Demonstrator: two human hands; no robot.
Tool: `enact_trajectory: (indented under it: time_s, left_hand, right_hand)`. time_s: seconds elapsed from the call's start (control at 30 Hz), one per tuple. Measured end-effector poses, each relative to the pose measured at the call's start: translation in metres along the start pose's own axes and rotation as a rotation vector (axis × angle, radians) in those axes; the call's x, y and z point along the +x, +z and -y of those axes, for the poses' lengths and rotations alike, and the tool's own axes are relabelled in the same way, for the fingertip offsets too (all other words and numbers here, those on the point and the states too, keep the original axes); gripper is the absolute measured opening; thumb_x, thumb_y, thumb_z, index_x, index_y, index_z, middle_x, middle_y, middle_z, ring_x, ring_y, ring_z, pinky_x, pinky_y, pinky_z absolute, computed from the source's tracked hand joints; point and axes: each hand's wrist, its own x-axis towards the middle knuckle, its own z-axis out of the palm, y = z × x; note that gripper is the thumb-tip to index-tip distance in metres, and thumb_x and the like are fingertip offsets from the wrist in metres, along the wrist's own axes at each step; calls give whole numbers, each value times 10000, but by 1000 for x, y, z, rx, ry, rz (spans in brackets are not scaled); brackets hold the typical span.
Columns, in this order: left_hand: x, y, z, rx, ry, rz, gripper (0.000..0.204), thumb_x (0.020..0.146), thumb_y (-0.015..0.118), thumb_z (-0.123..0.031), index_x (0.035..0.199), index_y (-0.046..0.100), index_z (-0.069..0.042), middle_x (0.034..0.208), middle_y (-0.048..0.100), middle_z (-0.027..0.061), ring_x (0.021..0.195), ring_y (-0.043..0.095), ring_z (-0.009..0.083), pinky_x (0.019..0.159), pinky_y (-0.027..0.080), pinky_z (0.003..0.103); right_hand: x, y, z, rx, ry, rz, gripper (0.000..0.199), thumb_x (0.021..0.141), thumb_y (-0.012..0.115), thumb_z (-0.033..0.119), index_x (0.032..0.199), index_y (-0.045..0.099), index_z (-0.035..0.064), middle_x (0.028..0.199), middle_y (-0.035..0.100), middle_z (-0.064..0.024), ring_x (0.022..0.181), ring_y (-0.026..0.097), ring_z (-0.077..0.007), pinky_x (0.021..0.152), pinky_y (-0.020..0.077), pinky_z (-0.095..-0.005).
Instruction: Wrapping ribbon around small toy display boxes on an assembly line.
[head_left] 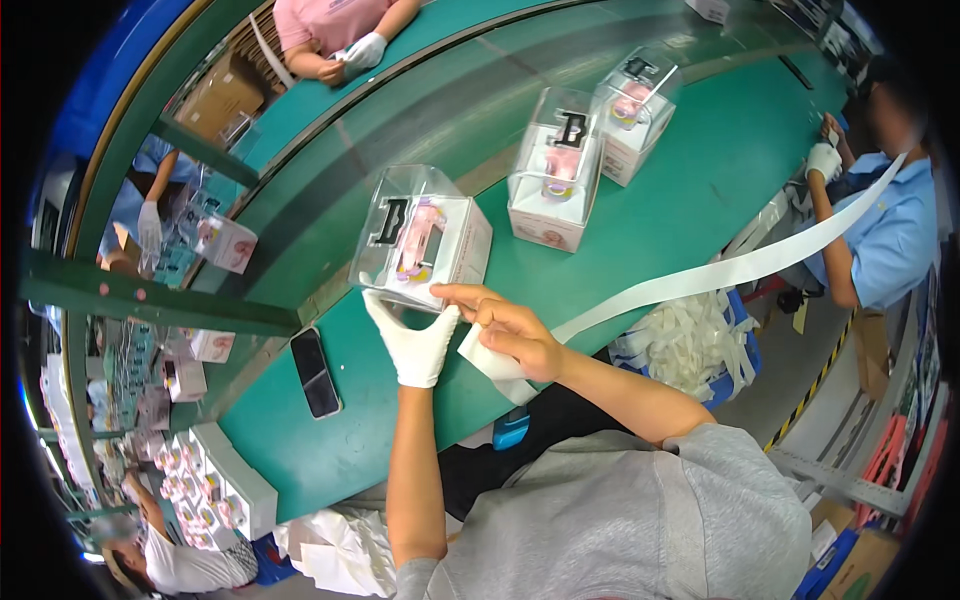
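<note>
A gift box [465, 240] with a clear plastic cover and a black letter-shaped mark lies in front of me. A pink and purple toy figure [420, 240] shows inside it. My left hand [412, 345], in a white glove, cups the box's near end, thumb and fingers spread around it. Beside it, my bare right hand [515, 335] has its index finger stretched to the box's near corner. Its other fingers curl around a folded end of white strip [690, 285], which trails right across the table edge toward a co-worker.
Two similar boxes [555, 190] [635, 120] stand farther right on the green table [700, 190]. A phone [316, 372] lies at left. A tray of toys [240, 480] is at lower left. A blue bin [715, 385] holds crumpled white strips. Co-workers sit at far left, across and right.
</note>
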Motion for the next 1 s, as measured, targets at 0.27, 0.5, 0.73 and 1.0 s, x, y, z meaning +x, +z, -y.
enact_trajectory:
  time_s: [0.27,0.5,0.73,1.0]
  left_hand:
    - [15,-42,-6,104,125,310,1106,621,881,-238,1510,271,10,1397,471,181,1254,542,291,1076,454,434]
    - [-14,7,-29,-9,33,410,1227,589,975,-278,1528,230,-16,1440,434,163,1292,509,285,1082,458,445]
    - [6,62,-39,91,72,386,1068,616,908,-124,1471,279,-2,1371,446,167,1270,507,275,1095,429,430]
    - [63,154,-31,64,193,500,1022,651,912,-143,1459,301,-10,1401,431,159,1316,473,273,1137,385,403]
  right_hand:
    - [-60,-42,54,-424,-40,-164,254,1036,501,204,846,505,35,1401,515,-299,1224,590,-361,1052,438,-475]
    - [-84,-98,69,-520,-92,-621,250,1024,507,219,857,524,34,1358,537,-246,1237,551,-308,1032,447,-436]
    - [-82,-121,71,-517,-58,-657,216,1011,492,155,854,544,16,1354,539,-238,1228,552,-289,1062,449,-442]
    - [-93,-111,83,-388,-48,-670,212,1038,498,153,875,519,20,1067,624,-175,970,596,-229,885,471,-370]
